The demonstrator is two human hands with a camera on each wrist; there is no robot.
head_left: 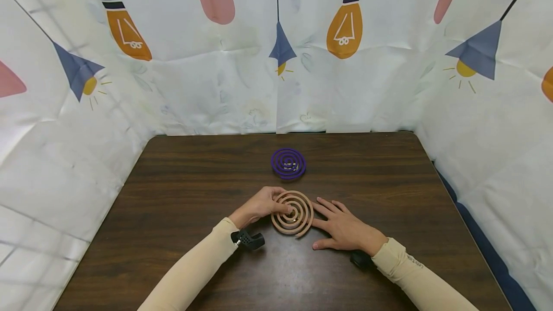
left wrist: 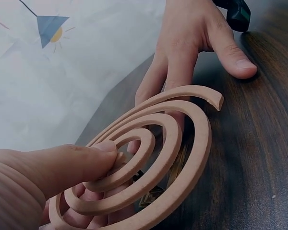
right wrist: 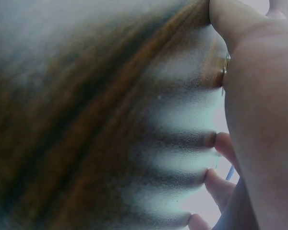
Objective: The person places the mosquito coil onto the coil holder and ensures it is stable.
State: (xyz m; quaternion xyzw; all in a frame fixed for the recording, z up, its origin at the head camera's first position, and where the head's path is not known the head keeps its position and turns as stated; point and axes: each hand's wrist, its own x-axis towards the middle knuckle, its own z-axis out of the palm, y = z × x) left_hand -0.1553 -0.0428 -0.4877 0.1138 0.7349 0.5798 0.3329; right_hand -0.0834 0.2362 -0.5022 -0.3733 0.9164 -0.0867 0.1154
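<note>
A tan mosquito coil (head_left: 311, 210) is in my left hand (head_left: 262, 203), tilted above the middle of the table. The thumb presses on its centre and the other fingers lie underneath, partly hidden by the rings. Through the gaps between the rings, a small metal piece (left wrist: 151, 196) shows beneath the coil in the left wrist view. My right hand (head_left: 343, 228) rests on the tabletop just right of the coil, fingers spread, its fingertips close to the outer ring. Farther back lies a purple mosquito coil (head_left: 288, 163), with a small shiny metal piece near its centre.
The dark wood-grain table (head_left: 194, 167) has rounded far corners. White curtains (head_left: 216, 80) printed with lamps and bulbs hang along its back and both sides. A black device is strapped to each wrist, below the cream sleeves (head_left: 203, 258).
</note>
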